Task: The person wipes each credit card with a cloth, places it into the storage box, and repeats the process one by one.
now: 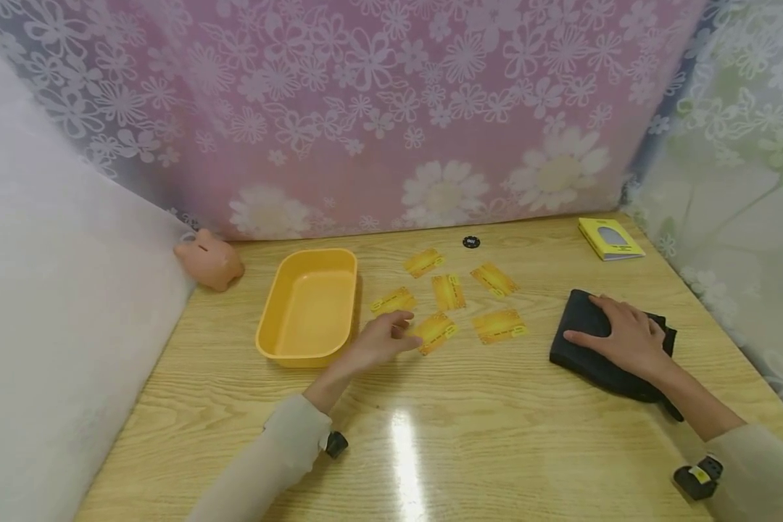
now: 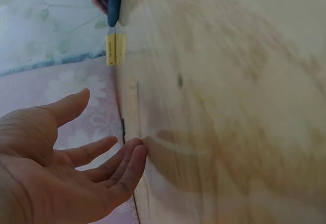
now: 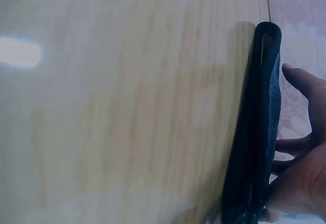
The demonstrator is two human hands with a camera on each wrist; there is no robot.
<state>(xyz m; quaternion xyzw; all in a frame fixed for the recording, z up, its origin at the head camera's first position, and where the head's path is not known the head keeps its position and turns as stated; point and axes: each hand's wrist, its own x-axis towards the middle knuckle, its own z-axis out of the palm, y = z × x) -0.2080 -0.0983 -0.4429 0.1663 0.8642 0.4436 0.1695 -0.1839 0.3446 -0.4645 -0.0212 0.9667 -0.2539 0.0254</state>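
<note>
In the head view my left hand (image 1: 383, 339) hovers low over the table, its fingers loosely bent and holding nothing. Its fingertips reach beside a yellow-orange card (image 1: 438, 330), one of several lying spread flat, such as the card (image 1: 499, 326) to the right. My right hand (image 1: 626, 335) lies spread over a folded black wallet (image 1: 570, 341), fingers on its upper side. The right wrist view shows the wallet (image 3: 260, 127) edge-on against the wood, with the thumb raised off it. From the left wrist, the hand (image 2: 76, 158) appears palm showing, with nothing in it.
A yellow plastic tub (image 1: 307, 358) stands left of the cards, with a pink piggy bank (image 1: 210, 261) beyond it. Behind the cards lies a black chip (image 1: 471, 242). A small yellow booklet (image 1: 610, 239) sits at the back right. Patterned curtains (image 1: 365, 130) bound the table.
</note>
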